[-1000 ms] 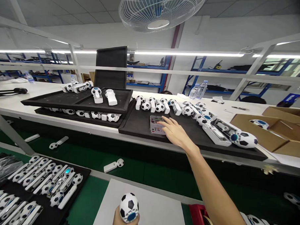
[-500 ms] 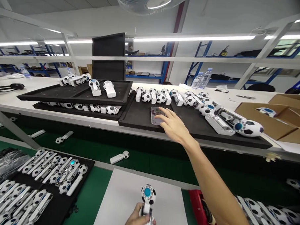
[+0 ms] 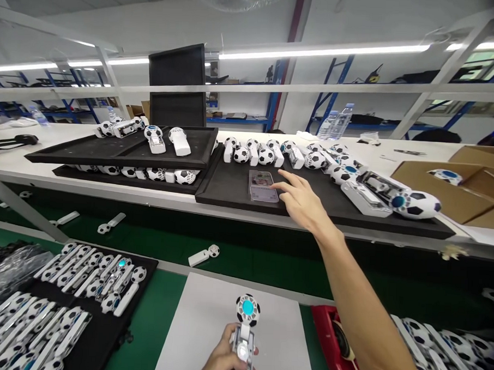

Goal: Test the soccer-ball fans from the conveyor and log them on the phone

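My right hand [image 3: 300, 201] reaches out over a black foam tray [image 3: 230, 192] on the raised shelf, fingers spread, fingertips at the right edge of a phone [image 3: 263, 186] lying flat with its screen lit. My left hand [image 3: 223, 358] is at the bottom of the view, closed round the white handle of a football-patterned hand fan [image 3: 245, 321] with a blue centre, held upright over a white sheet [image 3: 208, 325].
Several football fans [image 3: 268, 153] line the back of the tray, more lie on stacked trays [image 3: 109, 152] at left. A tray of fans [image 3: 82, 287] sits lower left, cardboard boxes [image 3: 455, 188] at right, a red bin [image 3: 330, 341] and more fans lower right. Green belt [image 3: 154, 246] carries loose fans.
My right hand slid from on top of the phone to its right edge, uncovering the screen. The fan in my left hand turned its blue centre toward me and rose slightly.
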Tool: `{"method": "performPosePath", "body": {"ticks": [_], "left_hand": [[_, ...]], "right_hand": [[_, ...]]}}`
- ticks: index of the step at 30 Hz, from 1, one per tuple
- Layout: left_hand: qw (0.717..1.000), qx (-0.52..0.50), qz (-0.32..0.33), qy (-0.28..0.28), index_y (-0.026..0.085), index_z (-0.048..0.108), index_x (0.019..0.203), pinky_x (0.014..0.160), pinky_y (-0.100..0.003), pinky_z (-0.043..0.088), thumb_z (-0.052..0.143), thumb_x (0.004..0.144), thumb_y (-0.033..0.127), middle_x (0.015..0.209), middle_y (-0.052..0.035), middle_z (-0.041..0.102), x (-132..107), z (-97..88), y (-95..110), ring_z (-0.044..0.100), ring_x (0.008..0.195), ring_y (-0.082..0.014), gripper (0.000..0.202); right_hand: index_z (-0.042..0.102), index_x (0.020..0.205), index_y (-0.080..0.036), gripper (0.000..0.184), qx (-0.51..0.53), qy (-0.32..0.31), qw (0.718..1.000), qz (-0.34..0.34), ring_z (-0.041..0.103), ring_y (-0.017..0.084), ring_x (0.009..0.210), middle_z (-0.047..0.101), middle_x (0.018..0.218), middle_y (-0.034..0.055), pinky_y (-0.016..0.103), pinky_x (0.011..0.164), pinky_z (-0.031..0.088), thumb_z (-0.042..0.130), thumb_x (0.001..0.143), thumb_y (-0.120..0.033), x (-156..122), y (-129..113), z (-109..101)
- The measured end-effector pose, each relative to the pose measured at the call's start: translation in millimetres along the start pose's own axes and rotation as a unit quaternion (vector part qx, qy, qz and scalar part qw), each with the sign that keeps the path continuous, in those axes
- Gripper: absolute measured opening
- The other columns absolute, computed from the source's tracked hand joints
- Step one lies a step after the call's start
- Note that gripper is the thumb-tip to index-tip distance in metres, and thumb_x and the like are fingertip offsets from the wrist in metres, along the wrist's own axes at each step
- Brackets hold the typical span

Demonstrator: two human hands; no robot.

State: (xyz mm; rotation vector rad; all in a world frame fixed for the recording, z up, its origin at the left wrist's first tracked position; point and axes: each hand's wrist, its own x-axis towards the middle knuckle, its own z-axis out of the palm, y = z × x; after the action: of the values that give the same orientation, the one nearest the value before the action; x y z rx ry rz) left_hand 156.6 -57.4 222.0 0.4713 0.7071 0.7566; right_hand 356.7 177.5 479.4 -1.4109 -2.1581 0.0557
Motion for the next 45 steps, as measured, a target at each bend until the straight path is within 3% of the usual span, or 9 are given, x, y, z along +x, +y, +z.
{"method": "performPosePath", "body": {"ticks": [8,14,19,25,29,34,45], "left_hand": [[0.999,0.012,0.011,0.028,0.027,0.031,0.126,0.062,-0.033,0.047,0.064,0.057,0.018,0.112,-0.0071,0.06,-2,9.1,3,0.069,0.079,-0.0221,0.077],[0.999,0.014,0.018,0.043,0.027,0.028,0.128,0.061,-0.036,0.052,0.065,0.061,0.021,0.113,-0.0078,0.056,-5,8.0,1,0.068,0.084,-0.0234,0.077],[0.998,0.009,0.032,0.053,0.028,0.026,0.129,0.057,-0.034,0.052,0.066,0.064,0.022,0.116,-0.0092,0.052,-7,11.5,3,0.066,0.087,-0.0242,0.076],[0.998,0.016,0.04,0.049,0.028,0.025,0.131,0.06,-0.036,0.054,0.064,0.066,0.022,0.116,-0.0091,0.051,-8,12.6,5,0.066,0.09,-0.0243,0.076],[0.997,0.025,0.044,0.05,0.029,0.027,0.13,0.06,-0.034,0.053,0.066,0.065,0.022,0.113,-0.0079,0.052,-8,10.6,5,0.066,0.088,-0.0237,0.077],[0.998,0.018,0.045,0.05,0.028,0.027,0.129,0.059,-0.033,0.051,0.064,0.064,0.02,0.112,-0.0079,0.054,-9,12.7,7,0.067,0.088,-0.0243,0.075],[0.997,0.014,0.05,0.057,0.025,0.029,0.126,0.062,-0.033,0.049,0.064,0.059,0.019,0.108,-0.0072,0.058,-8,7.6,3,0.07,0.085,-0.0248,0.076]], "right_hand": [[0.069,0.118,-0.025,0.042,-0.02,-0.031,0.999,-0.003,0.028,0.033,0.15,0.039,0.162,0.0001,0.056,0.12,0.033,0.034,0.094,-0.024,4,4,6],[0.071,0.103,-0.027,0.036,0.035,-0.03,0.999,-0.022,0.033,0.03,0.147,0.044,0.158,-0.0027,0.056,0.119,0.033,0.038,0.091,-0.023,-2,3,-1],[0.067,0.119,-0.026,0.042,0.054,0.016,0.998,-0.03,0.033,0.03,0.148,0.041,0.16,0.0001,0.055,0.119,0.033,0.039,0.088,-0.02,0,-6,-4],[0.058,0.14,-0.026,0.053,-0.039,-0.086,0.994,-0.055,0.021,0.036,0.153,0.027,0.167,0.0046,0.061,0.118,0.031,0.027,0.098,-0.029,18,-18,9],[0.058,0.141,-0.028,0.053,-0.042,-0.109,0.991,-0.068,0.021,0.037,0.153,0.025,0.168,0.0032,0.061,0.118,0.032,0.025,0.099,-0.031,22,-13,15],[0.052,0.146,-0.028,0.055,-0.037,-0.09,0.994,-0.056,0.021,0.034,0.154,0.024,0.168,0.0016,0.06,0.118,0.033,0.025,0.098,-0.028,20,-11,12],[0.058,0.138,-0.029,0.05,-0.03,-0.087,0.992,-0.083,0.026,0.035,0.152,0.029,0.166,0.0027,0.063,0.114,0.036,0.028,0.098,-0.027,18,-11,14]]}}
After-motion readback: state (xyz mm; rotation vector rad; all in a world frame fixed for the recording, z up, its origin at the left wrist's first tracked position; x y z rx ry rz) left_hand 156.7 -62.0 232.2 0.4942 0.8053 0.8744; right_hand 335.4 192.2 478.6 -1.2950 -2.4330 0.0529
